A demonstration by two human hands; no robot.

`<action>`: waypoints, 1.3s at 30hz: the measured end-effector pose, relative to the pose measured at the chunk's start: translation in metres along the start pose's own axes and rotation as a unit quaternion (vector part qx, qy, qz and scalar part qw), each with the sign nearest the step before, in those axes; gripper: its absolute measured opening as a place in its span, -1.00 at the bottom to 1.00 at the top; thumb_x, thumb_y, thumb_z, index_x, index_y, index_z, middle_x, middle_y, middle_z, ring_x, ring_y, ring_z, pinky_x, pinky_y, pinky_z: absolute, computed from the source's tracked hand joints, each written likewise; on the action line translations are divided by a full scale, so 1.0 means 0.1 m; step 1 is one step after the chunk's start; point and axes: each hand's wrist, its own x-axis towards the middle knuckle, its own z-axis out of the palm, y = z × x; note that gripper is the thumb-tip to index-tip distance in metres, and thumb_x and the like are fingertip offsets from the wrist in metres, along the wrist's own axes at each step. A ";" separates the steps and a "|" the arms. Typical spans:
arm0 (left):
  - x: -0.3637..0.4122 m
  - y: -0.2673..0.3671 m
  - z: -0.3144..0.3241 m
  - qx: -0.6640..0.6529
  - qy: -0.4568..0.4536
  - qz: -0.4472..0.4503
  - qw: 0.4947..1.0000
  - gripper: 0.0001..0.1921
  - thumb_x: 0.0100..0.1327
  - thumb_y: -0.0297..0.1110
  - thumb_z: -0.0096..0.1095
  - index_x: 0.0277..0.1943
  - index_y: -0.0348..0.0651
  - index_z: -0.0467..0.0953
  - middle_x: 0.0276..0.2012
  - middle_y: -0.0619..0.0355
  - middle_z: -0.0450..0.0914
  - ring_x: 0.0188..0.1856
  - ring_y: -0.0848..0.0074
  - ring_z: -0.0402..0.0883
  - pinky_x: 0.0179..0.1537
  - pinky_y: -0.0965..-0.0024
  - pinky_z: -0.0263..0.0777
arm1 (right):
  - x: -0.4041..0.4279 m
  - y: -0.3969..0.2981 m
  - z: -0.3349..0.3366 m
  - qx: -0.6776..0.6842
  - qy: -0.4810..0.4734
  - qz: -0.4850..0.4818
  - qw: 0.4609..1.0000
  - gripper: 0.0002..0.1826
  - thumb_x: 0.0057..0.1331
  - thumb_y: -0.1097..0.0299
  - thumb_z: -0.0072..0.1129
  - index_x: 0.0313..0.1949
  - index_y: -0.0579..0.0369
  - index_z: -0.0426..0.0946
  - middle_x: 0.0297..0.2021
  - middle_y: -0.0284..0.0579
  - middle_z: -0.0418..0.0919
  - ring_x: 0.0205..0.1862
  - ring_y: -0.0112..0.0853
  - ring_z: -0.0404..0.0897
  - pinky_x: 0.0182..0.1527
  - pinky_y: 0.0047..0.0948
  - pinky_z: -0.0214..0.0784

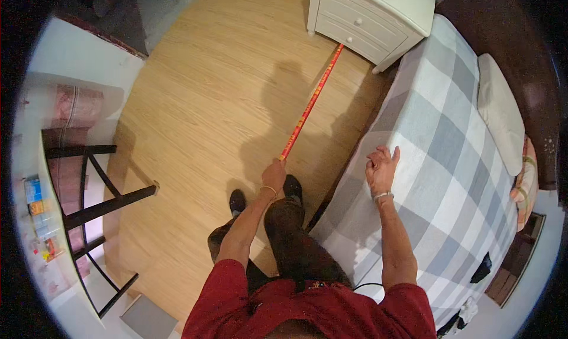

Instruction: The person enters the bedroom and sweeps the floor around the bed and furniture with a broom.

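Observation:
My left hand (274, 175) is closed around the near end of a long red stick (310, 103) with yellow markings. From my fist the stick slants away over the wood-look floor, and its far end reaches the lower edge of a white nightstand (361, 21); whether it goes underneath cannot be seen clearly. My right hand (381, 168) is raised near the edge of the bed, over its grey and white checked cover (448, 139). Its fingers are partly curled and apart, with nothing held in them.
The bed runs along the right, with a pale pillow (499, 112) and small dark items (481, 268) on it. At the left stands a table with a black frame (111, 203). A grey box-like object (149, 317) lies at the lower left.

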 end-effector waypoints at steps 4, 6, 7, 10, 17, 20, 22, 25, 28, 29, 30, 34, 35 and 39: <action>0.37 0.00 0.16 -0.036 -0.004 -0.025 0.999 -0.67 0.28 -0.14 -0.22 -0.31 -0.30 0.29 -0.53 -0.20 0.49 -0.42 0.00 0.51 -0.35 0.07 0.35 | 0.03 -0.04 -0.01 0.017 -0.024 0.018 0.999 -0.90 -0.10 0.55 -0.04 -0.59 0.13 0.49 -0.49 -0.24 0.52 -0.09 -0.33 0.41 0.26 -0.12 -0.32; 0.52 -0.03 0.23 -0.034 -0.038 -0.040 0.998 -0.68 0.28 -0.16 -0.23 -0.29 -0.30 0.29 -0.48 -0.21 0.50 -0.40 0.00 0.51 -0.33 0.07 0.35 | 0.04 -0.05 0.00 0.004 -0.028 0.023 0.999 -0.90 -0.10 0.55 -0.04 -0.59 0.13 0.49 -0.49 -0.25 0.52 -0.09 -0.33 0.41 0.26 -0.12 -0.32; 0.58 -0.05 0.29 -0.037 -0.044 -0.042 0.997 -0.68 0.28 -0.16 -0.23 -0.29 -0.30 0.29 -0.48 -0.21 0.50 -0.40 0.00 0.51 -0.33 0.07 0.35 | 0.05 -0.05 0.00 0.005 -0.031 0.027 0.999 -0.90 -0.09 0.55 -0.05 -0.59 0.13 0.48 -0.49 -0.26 0.52 -0.09 -0.33 0.41 0.26 -0.11 -0.32; 0.72 -0.17 0.46 -0.049 -0.040 -0.022 0.998 -0.69 0.28 -0.16 -0.24 -0.28 -0.29 0.28 -0.48 -0.22 0.50 -0.42 -0.02 0.51 -0.35 0.07 0.36 | 0.05 -0.06 0.01 0.012 -0.024 0.017 0.999 -0.91 -0.14 0.54 -0.01 -0.61 0.10 0.48 -0.50 -0.27 0.52 -0.09 -0.35 0.41 0.26 -0.11 -0.30; 0.85 -0.95 0.30 0.063 -0.024 0.157 0.985 -0.72 0.27 -0.21 -0.20 -0.24 -0.32 0.25 -0.51 -0.20 0.49 -0.47 0.03 0.52 -0.43 0.07 0.37 | 0.06 -0.06 0.01 -0.007 -0.033 0.012 0.999 -0.88 -0.14 0.55 -0.04 -0.59 0.10 0.50 -0.49 -0.27 0.52 -0.09 -0.35 0.41 0.26 -0.13 -0.31; 0.53 -1.40 0.00 0.076 -0.018 0.140 0.987 -0.73 0.27 -0.22 -0.20 -0.26 -0.30 0.23 -0.56 -0.19 0.48 -0.46 0.03 0.51 -0.43 0.07 0.37 | 0.06 -0.06 0.03 -0.015 -0.029 0.001 0.999 -0.86 -0.14 0.55 -0.05 -0.57 0.10 0.51 -0.49 -0.26 0.53 -0.09 -0.35 0.41 0.26 -0.12 -0.31; 0.26 -1.72 -0.20 0.091 -0.050 0.140 0.985 -0.74 0.27 -0.21 -0.19 -0.28 -0.30 0.23 -0.57 -0.20 0.47 -0.46 -0.01 0.50 -0.43 0.07 0.36 | 0.04 -0.05 0.04 -0.018 -0.048 0.018 0.999 -0.86 -0.14 0.55 -0.06 -0.58 0.10 0.51 -0.49 -0.26 0.53 -0.09 -0.34 0.41 0.25 -0.12 -0.31; -0.28 -2.16 -0.53 0.097 -0.095 0.025 0.990 -0.71 0.27 -0.18 -0.20 -0.28 -0.29 0.24 -0.57 -0.22 0.46 -0.44 -0.03 0.49 -0.43 0.06 0.35 | 0.02 -0.03 0.03 -0.014 -0.038 0.014 0.999 -0.85 -0.14 0.55 -0.06 -0.58 0.10 0.52 -0.49 -0.25 0.53 -0.10 -0.34 0.42 0.25 -0.13 -0.29; -0.92 -2.66 -1.02 0.128 -0.079 0.014 0.989 -0.69 0.29 -0.13 -0.24 -0.29 -0.25 0.25 -0.58 -0.22 0.46 -0.45 -0.03 0.49 -0.46 0.06 0.33 | 0.02 -0.02 0.03 -0.008 -0.024 0.007 1.000 -0.86 -0.15 0.54 -0.04 -0.58 0.10 0.52 -0.49 -0.24 0.53 -0.10 -0.34 0.42 0.25 -0.13 -0.28; -1.15 -2.82 -1.22 0.115 -0.064 0.028 0.991 -0.71 0.26 -0.16 -0.16 -0.24 -0.28 0.24 -0.62 -0.20 0.44 -0.51 -0.03 0.46 -0.53 0.05 0.30 | 0.02 -0.01 0.03 -0.006 -0.017 0.004 1.000 -0.86 -0.15 0.54 -0.04 -0.58 0.10 0.52 -0.49 -0.24 0.53 -0.10 -0.34 0.42 0.25 -0.13 -0.28; -1.38 -2.95 -1.38 0.097 -0.062 0.029 0.993 -0.70 0.24 -0.19 -0.09 -0.19 -0.30 0.23 -0.66 -0.17 0.42 -0.58 -0.04 0.43 -0.60 0.05 0.28 | 0.01 -0.01 0.03 -0.014 -0.020 -0.001 1.000 -0.87 -0.15 0.54 -0.02 -0.59 0.10 0.52 -0.49 -0.24 0.53 -0.09 -0.34 0.41 0.24 -0.12 -0.28; -2.35 -3.13 -1.90 0.112 -0.021 -0.049 0.992 -0.67 0.19 -0.13 0.01 -0.46 -0.27 0.31 -0.74 -0.03 0.34 -0.69 0.21 0.36 -0.65 0.22 0.20 | -0.02 0.02 0.04 -0.008 -0.032 0.012 0.999 -0.91 -0.12 0.52 0.01 -0.60 0.09 0.52 -0.48 -0.25 0.54 -0.09 -0.34 0.41 0.24 -0.09 -0.27; -2.57 -3.10 -1.99 0.073 -0.010 -0.095 0.993 -0.61 0.17 -0.10 0.03 -0.58 -0.25 0.30 -0.76 0.06 0.33 -0.70 0.29 0.31 -0.63 0.28 0.18 | -0.03 0.03 0.04 -0.010 -0.033 0.020 0.999 -0.91 -0.12 0.52 0.01 -0.60 0.09 0.52 -0.48 -0.25 0.54 -0.09 -0.34 0.41 0.24 -0.09 -0.27; -3.17 -2.77 -2.12 -0.187 0.002 -0.247 0.951 -0.64 0.12 -0.29 0.11 -0.72 -0.12 0.21 -0.80 0.36 0.13 -0.72 0.74 0.11 -0.70 0.56 -0.01 | -0.03 0.04 0.04 -0.027 -0.017 0.000 0.999 -0.91 -0.09 0.51 0.02 -0.60 0.08 0.53 -0.47 -0.27 0.55 -0.09 -0.36 0.41 0.23 -0.07 -0.28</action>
